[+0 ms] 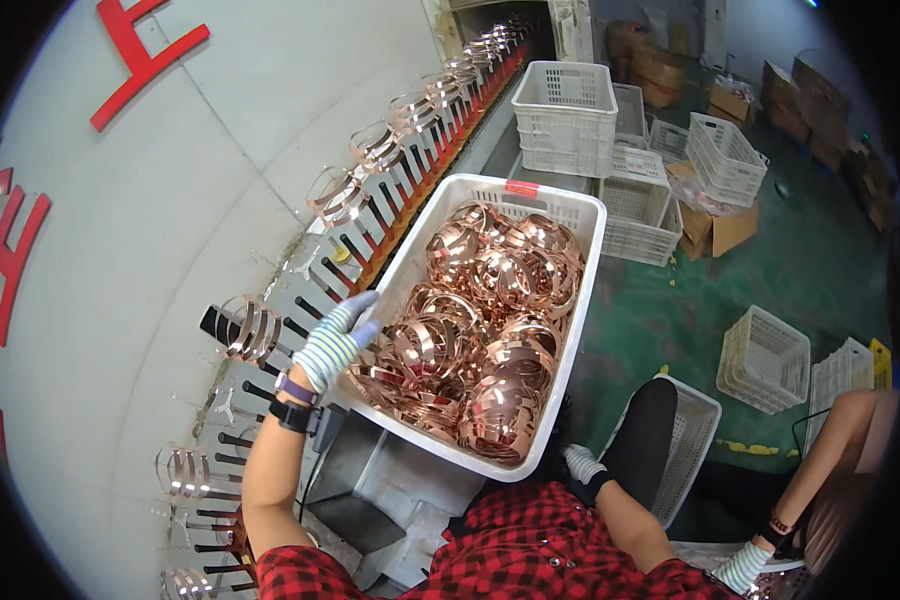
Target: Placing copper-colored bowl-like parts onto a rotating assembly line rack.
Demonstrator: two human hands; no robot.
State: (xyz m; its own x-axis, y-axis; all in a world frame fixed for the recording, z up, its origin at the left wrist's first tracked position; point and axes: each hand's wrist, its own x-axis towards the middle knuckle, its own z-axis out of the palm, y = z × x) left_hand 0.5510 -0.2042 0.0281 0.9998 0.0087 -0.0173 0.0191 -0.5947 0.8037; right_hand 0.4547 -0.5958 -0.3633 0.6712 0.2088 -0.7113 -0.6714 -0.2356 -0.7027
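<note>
My left hand [334,346], in a striped glove with dark bands on the wrist, is raised at the left rim of a white plastic crate [584,300]. Its fingers are stretched and apart, holding nothing. The crate is heaped with shiny copper-coloured banded metal pieces [510,280], rounded like open cages. Just left of that hand, a similar banded piece [249,330] sits on a rack of dark-tipped holders [313,307]. My right hand [583,464], also gloved, is low by my leg, beyond the crate's near right corner; its fingers are too obscured to read.
A line of holders with banded pieces [376,147] runs away along the left wall. White crates [567,115] are stacked beyond the full one. More crates [765,360] and cardboard boxes [730,230] stand on the green floor. A co-worker's gloved hand [744,568] is at lower right.
</note>
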